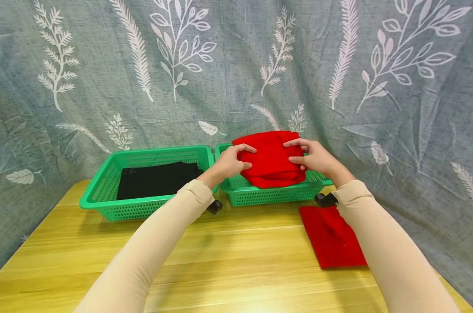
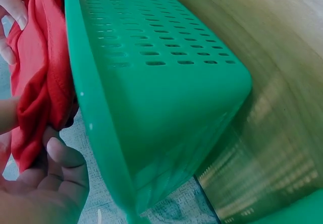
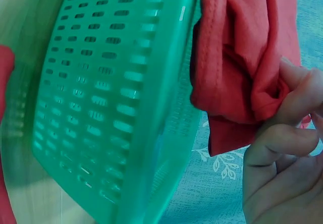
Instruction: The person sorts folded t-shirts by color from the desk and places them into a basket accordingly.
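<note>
A folded red garment with a stitched hem is held between both hands, over the right green basket. My left hand grips its left side, and the left wrist view shows fingers curled at the folded edge. On the opposite side my right hand pinches the cloth between thumb and fingers, seen close in the right wrist view. The garment hides much of the basket's inside; I cannot tell whether it touches the bottom.
Left of it stands another green basket with folded black cloth inside. A flat red cloth lies on the wooden table under my right forearm. A patterned grey-blue curtain hangs behind the baskets.
</note>
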Action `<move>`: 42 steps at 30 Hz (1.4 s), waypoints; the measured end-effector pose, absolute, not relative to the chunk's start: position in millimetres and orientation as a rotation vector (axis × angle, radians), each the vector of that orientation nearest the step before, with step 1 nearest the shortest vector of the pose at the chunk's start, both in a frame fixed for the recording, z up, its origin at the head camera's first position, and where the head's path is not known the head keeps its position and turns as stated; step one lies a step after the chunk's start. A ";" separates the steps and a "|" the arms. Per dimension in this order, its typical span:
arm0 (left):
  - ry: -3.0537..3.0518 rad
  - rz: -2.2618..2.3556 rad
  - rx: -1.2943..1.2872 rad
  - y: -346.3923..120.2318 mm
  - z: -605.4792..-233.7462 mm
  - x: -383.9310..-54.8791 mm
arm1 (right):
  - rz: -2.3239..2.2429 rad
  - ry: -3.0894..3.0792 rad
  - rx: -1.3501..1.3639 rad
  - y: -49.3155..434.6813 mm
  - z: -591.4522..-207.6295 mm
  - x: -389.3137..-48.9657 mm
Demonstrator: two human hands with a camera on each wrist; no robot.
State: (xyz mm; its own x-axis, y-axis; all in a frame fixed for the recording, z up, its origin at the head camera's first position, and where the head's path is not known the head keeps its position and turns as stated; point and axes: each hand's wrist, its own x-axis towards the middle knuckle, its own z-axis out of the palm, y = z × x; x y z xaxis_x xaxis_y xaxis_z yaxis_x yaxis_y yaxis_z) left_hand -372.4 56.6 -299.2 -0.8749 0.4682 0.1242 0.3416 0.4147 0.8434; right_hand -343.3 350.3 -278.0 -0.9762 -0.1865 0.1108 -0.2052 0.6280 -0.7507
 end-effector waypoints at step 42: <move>2.696 1.148 0.856 62.0 -309.9 -358.3 | 1.031 -2.990 0.283 364.2 -285.0 -331.0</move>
